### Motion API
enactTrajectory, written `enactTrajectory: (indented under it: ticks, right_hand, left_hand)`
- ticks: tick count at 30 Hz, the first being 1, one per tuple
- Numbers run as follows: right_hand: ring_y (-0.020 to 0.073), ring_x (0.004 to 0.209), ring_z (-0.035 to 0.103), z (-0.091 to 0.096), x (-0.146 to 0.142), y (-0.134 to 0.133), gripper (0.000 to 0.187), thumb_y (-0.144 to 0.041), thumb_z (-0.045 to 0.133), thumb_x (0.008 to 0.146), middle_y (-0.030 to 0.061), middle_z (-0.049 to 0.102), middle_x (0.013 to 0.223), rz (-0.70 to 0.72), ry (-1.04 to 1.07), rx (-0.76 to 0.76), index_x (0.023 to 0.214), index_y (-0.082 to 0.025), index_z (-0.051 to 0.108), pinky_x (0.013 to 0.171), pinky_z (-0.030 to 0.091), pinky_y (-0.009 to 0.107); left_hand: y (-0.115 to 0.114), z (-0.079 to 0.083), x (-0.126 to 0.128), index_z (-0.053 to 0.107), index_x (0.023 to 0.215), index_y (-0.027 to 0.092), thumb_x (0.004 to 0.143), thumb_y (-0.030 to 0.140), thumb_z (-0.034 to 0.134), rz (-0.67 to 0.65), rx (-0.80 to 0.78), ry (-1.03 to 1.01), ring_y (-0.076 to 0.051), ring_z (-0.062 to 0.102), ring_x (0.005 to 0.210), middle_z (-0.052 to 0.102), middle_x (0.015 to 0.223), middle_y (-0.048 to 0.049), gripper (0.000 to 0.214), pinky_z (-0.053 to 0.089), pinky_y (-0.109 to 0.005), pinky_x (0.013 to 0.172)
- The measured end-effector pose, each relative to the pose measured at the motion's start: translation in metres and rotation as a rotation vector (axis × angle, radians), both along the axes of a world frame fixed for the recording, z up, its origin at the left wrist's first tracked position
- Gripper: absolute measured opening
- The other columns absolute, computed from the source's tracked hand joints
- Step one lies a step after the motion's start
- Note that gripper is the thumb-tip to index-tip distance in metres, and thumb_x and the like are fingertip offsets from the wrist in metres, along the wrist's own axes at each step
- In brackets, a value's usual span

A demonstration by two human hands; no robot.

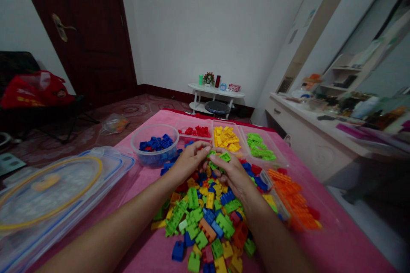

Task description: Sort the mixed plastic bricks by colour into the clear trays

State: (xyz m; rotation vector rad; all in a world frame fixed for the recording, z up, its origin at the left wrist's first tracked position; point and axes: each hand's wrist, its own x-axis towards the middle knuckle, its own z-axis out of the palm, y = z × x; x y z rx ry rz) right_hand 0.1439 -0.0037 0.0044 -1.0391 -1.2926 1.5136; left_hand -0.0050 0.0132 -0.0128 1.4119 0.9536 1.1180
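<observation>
My two hands meet above a mixed pile of plastic building blocks (209,200). My right hand (232,172) is closed around light green building blocks (225,157), its thumb lying over them. From the other side, my left hand (194,160) has bent fingers and its thumb against the same green pieces; its fingertips are partly hidden. Beyond the hands are a round tub of blue blocks (156,143), a tray of red blocks (197,131), a tray of yellow blocks (226,138) and a tray of green blocks (260,147).
Orange blocks (293,198) lie in a clear container at the right. Large clear lids (64,192) with blue and yellow edging are stacked at the left. Everything rests on a pink cloth (339,222). Farther off stand a white low table (211,90) and a dresser (307,132).
</observation>
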Motion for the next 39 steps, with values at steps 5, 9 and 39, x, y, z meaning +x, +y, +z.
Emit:
enactTrajectory:
  ticks: [5, 9, 39]
  right_hand:
    - [0.0046, 0.038, 0.034, 0.000, -0.006, -0.005, 0.041, -0.050, 0.065, 0.072, -0.0034, 0.055, 0.055, 0.000, -0.114, 0.150, 0.095, -0.016, 0.061, 0.035, 0.021, 0.018]
    - [0.0060, 0.036, 0.033, 0.015, 0.013, 0.008, 0.041, -0.052, 0.065, 0.070, -0.0074, 0.043, 0.046, -0.127, -0.220, 0.199, 0.089, -0.016, 0.062, 0.035, 0.022, 0.019]
    - [0.0269, 0.127, 0.045, -0.039, 0.127, -0.099, 0.045, -0.032, 0.051, 0.086, 0.0094, 0.048, 0.138, -0.205, -1.342, 0.871, 0.129, -0.024, 0.050, 0.102, 0.041, 0.046]
  left_hand:
    - [-0.004, 0.004, 0.002, 0.048, 0.119, 0.015, 0.084, 0.056, 0.047, -0.044, -0.002, 0.060, -0.009, 0.046, 0.037, 0.051, 0.047, 0.0058, 0.054, 0.035, -0.018, 0.039]
    - [-0.004, 0.006, 0.002, 0.048, 0.118, 0.015, 0.086, 0.061, 0.037, -0.097, -0.028, -0.005, -0.010, 0.050, 0.040, 0.058, 0.054, 0.0022, 0.057, 0.037, -0.018, 0.041]
    - [-0.122, -0.044, 0.075, 0.065, 0.110, 0.032, 0.087, 0.041, 0.050, -0.443, 1.138, 0.998, -0.032, 0.042, 0.127, 0.059, 0.125, -0.0074, 0.029, 0.030, -0.051, 0.102]
